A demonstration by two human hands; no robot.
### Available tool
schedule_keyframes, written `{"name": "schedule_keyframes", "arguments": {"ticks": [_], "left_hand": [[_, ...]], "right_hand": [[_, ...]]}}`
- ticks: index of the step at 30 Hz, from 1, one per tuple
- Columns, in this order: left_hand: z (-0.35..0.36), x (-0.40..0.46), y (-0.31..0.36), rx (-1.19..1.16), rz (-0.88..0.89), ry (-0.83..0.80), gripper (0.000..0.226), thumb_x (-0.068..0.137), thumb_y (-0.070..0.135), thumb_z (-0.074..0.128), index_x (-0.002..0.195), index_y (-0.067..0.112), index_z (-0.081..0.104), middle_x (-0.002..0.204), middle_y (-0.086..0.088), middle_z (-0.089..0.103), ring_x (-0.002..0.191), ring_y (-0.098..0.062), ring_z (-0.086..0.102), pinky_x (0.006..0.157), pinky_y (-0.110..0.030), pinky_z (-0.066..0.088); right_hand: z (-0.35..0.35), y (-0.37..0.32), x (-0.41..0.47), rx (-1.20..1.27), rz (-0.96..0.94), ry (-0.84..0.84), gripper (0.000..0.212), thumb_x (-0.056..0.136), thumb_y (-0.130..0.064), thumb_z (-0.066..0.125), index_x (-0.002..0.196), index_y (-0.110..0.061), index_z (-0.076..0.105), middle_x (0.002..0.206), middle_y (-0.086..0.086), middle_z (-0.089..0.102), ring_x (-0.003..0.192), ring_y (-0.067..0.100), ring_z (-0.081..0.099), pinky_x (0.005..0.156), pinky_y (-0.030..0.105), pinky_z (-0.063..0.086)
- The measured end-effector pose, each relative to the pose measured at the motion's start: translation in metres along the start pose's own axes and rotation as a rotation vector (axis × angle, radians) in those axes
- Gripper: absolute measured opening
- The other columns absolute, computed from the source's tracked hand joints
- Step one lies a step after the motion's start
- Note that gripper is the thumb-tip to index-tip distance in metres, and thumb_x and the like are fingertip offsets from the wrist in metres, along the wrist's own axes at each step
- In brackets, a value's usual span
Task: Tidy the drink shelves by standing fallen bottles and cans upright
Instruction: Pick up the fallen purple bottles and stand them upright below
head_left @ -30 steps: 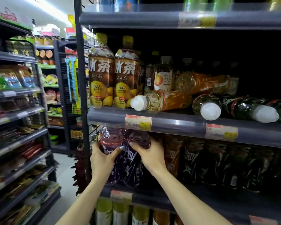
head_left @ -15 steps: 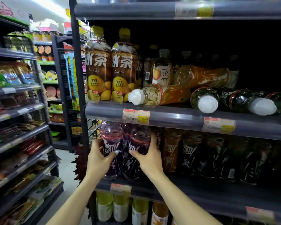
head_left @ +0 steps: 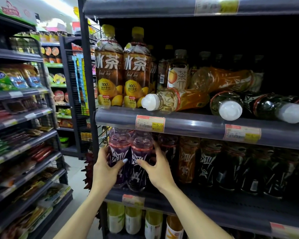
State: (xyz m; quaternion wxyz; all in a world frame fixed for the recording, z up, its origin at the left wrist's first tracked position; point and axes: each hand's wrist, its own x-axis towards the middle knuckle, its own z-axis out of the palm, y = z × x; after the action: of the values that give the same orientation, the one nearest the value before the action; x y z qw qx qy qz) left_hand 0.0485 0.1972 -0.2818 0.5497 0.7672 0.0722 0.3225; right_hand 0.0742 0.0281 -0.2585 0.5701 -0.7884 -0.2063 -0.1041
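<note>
The caps of the two purple bottles [head_left: 126,157] and of the dark bottles [head_left: 235,163] beside them are hidden behind the shelf edge [head_left: 197,125] above, and the left hand [head_left: 105,171] and right hand [head_left: 158,169] cover part of the purple labels, so their print cannot be read in full. On the upper shelf the fallen dark bottle [head_left: 283,109] at far right is cut off by the frame edge, the rear rows sit in deep shadow where only what may be a few caps can be made out, and the base of the fallen orange bottle [head_left: 185,100] is lost behind its neighbours. The right-hand price tag [head_left: 242,133] is too blurred to read, and the bottles on the bottom shelf [head_left: 133,219] are cut off by the lower frame edge.
</note>
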Motion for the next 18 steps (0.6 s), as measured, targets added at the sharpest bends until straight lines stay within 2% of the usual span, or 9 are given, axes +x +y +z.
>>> {"name": "schedule_keyframes", "arguments": {"ticks": [2,4,8,12,15,18], "left_hand": [[-0.002,-0.002,0.002,-0.008,-0.003,0.003,0.055,0.073,0.022,0.080,0.118,0.026,0.048,0.116,0.003,0.063,0.110,-0.017,0.059,0.096,-0.047,0.048],[-0.001,-0.006,0.002,0.008,-0.003,0.048,0.057,0.073,0.024,0.080,0.120,0.027,0.048,0.114,0.004,0.063,0.108,-0.015,0.059,0.095,-0.041,0.048],[0.001,-0.012,0.005,0.079,0.005,0.159,0.062,0.072,0.028,0.079,0.124,0.023,0.046,0.112,0.003,0.062,0.103,-0.016,0.057,0.083,-0.031,0.044],[-0.001,-0.016,0.011,0.138,-0.048,0.131,0.068,0.076,0.031,0.076,0.134,0.020,0.041,0.129,-0.007,0.059,0.118,-0.027,0.054,0.093,-0.042,0.047],[-0.004,-0.020,0.021,0.211,-0.075,0.098,0.078,0.077,0.036,0.074,0.142,0.021,0.034,0.134,-0.008,0.056,0.122,-0.029,0.052,0.089,-0.040,0.045],[-0.008,-0.022,0.033,0.327,-0.041,0.036,0.076,0.080,0.036,0.071,0.143,0.022,0.032,0.130,-0.005,0.059,0.116,-0.029,0.056,0.083,-0.038,0.048]], "right_hand": [[-0.002,0.000,0.000,-0.012,0.007,-0.021,0.085,0.080,-0.038,0.073,0.147,-0.036,0.022,0.147,-0.010,0.040,0.132,0.004,0.035,0.109,0.027,0.031],[-0.003,0.000,0.000,-0.033,0.016,-0.012,0.082,0.080,-0.036,0.073,0.146,-0.035,0.025,0.142,-0.010,0.046,0.128,0.003,0.040,0.104,0.024,0.033],[0.000,0.002,-0.001,-0.062,0.047,0.024,0.072,0.081,-0.036,0.072,0.141,-0.029,0.032,0.134,-0.004,0.056,0.125,0.012,0.049,0.103,0.024,0.037],[0.010,-0.003,-0.003,-0.089,0.036,-0.006,0.070,0.088,-0.031,0.066,0.146,-0.028,0.027,0.141,-0.005,0.048,0.129,0.006,0.041,0.102,0.014,0.027],[0.009,-0.007,-0.003,-0.107,0.038,-0.024,0.070,0.089,-0.030,0.064,0.147,-0.027,0.024,0.144,-0.004,0.046,0.133,0.011,0.040,0.105,0.019,0.028],[0.007,-0.009,-0.002,-0.117,0.075,-0.056,0.072,0.090,-0.033,0.062,0.148,-0.025,0.020,0.146,-0.001,0.044,0.135,0.014,0.039,0.109,0.027,0.031]]}}
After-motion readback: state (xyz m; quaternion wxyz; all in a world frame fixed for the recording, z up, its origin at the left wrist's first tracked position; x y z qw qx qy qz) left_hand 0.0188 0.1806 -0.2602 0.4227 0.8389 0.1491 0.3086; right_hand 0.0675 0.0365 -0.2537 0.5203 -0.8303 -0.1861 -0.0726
